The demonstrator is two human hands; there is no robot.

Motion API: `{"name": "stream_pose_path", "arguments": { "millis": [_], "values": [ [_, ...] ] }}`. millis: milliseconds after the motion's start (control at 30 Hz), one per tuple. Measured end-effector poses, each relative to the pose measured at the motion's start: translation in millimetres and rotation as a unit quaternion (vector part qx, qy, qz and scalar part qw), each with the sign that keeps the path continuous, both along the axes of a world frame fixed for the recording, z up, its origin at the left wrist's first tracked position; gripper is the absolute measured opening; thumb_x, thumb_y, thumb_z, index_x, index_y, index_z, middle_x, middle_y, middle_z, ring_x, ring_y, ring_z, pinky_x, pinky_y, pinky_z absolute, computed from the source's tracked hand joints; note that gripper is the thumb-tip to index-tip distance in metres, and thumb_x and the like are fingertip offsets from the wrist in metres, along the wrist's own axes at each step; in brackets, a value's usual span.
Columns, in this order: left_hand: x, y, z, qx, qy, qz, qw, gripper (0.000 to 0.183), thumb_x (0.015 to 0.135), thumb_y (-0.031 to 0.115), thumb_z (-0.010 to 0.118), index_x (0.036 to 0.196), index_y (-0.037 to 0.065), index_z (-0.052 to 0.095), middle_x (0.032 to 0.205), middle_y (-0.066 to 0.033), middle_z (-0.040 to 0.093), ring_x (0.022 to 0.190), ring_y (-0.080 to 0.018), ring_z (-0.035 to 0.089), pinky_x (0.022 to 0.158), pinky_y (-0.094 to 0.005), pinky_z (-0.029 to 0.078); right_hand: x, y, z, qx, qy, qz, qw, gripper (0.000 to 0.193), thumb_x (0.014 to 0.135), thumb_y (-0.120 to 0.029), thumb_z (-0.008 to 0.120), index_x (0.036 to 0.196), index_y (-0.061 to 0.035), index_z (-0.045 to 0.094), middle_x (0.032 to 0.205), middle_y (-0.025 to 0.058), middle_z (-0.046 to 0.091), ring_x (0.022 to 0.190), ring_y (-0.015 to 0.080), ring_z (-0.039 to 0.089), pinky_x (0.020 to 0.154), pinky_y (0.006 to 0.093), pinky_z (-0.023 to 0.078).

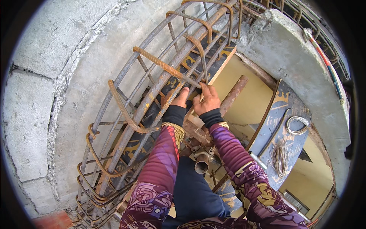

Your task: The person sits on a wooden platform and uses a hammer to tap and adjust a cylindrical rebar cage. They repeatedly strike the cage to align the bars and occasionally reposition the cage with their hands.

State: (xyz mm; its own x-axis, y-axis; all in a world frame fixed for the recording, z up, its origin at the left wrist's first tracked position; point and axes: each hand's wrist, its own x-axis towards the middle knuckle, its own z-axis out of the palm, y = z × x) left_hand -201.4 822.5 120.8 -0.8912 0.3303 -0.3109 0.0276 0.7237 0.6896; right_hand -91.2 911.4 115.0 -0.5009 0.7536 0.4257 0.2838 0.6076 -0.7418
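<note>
The rebar cage (154, 89) leans diagonally through the middle of the view, and both hands are at its right flank, where the end of a rusty bent stirrup (164, 65) comes down to the fingers. The right hand (208, 101) has its fingers bent in close at that end, touching the steel; whether they are closed on it cannot be told. The left hand (179, 99) sits just beside it, thumb raised, its other fingers hidden behind a long bar, so its grip cannot be told either. The long bars are ribbed, grey and lightly rusted; the stirrups are browner, with rounded corners. Dark cuffs and purple patterned sleeves cover the wrists and forearms. Behind the cage lies a dark panel (131, 148) with gold printed shapes, and to the left rises a rough grey concrete wall (87, 76) with crumbly seams. Below the hands, a rusty pipe with an open round mouth (202, 164) joins coupler fittings, and another rusted pipe (234, 93) slants up beside the right hand. Further right, a printed board (275, 114) carries a coil of silvery wire (297, 125) and a loose bundle of thin wires (279, 158). A red-and-teal rod-shaped tool (326, 63) rests along the concrete ledge (284, 47). The cage's bars stand between the left hand and the wall.
</note>
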Motion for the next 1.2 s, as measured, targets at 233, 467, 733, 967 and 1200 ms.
{"name": "stream_pose_path", "arguments": {
  "millis": [233,467,733,967,1200],
  "values": [
    [-22.1,-4.8,-26.6,0.033,0.044,-0.057,0.997,0.061,0.086,0.053,0.056,0.116,-0.001,0.057,0.117,-0.0177,0.058,0.105,-0.032,0.055,0.09,-0.0404,0.043,14.5,-8.8,11.5,0.004,-0.039,0.088,0.995,0.101,0.057,-0.031,0.08,0.137,0.0053,0.031,0.127,0.0278,0.041,0.12,0.0427,0.043,0.104,0.0472,0.037],
    [-11.9,-5.7,5.4,0.184,-0.108,0.031,0.977,0.057,0.092,0.046,0.047,0.125,0.001,0.057,0.122,-0.0136,0.057,0.11,-0.024,0.053,0.097,-0.0351,0.039,21.9,-21.4,13.9,0.012,-0.067,0.108,0.992,0.123,0.051,-0.042,0.088,0.141,0.0089,0.023,0.136,0.0313,0.033,0.127,0.0464,0.035,0.112,0.0517,0.026],
    [23.0,10.7,48.6,0.187,-0.111,0.044,0.975,0.051,0.087,0.04,0.053,0.116,-0.001,0.061,0.115,-0.0163,0.06,0.102,-0.0264,0.055,0.089,-0.0372,0.043,18.8,-18.5,5.8,0.007,-0.132,0.082,0.988,0.132,0.051,-0.057,0.084,0.142,0.0116,0.018,0.14,0.0313,0.031,0.136,0.043,0.028,0.117,0.0488,0.016],
    [7.3,4.7,22.9,0.1,-0.009,0.042,0.994,0.048,0.088,0.039,0.051,0.112,-0.001,0.064,0.112,-0.0226,0.064,0.104,-0.0324,0.058,0.092,-0.0376,0.043,12.6,-18.2,3.0,0.002,-0.068,0.098,0.993,0.133,0.044,-0.054,0.085,0.141,0.0112,0.021,0.137,0.0296,0.035,0.131,0.042,0.036,0.116,0.0471,0.022],
    [39.1,-4.2,47.5,0.229,0.003,0.039,0.973,0.051,0.087,0.037,0.061,0.112,-0.008,0.06,0.103,-0.021,0.064,0.092,-0.0295,0.061,0.083,-0.0369,0.047,16.1,-5.7,2.4,-0.022,-0.033,0.132,0.99,0.131,0.04,-0.042,0.088,0.141,0.0097,0.023,0.133,0.0287,0.037,0.126,0.044,0.039,0.113,0.0461,0.027]
  ]
}}
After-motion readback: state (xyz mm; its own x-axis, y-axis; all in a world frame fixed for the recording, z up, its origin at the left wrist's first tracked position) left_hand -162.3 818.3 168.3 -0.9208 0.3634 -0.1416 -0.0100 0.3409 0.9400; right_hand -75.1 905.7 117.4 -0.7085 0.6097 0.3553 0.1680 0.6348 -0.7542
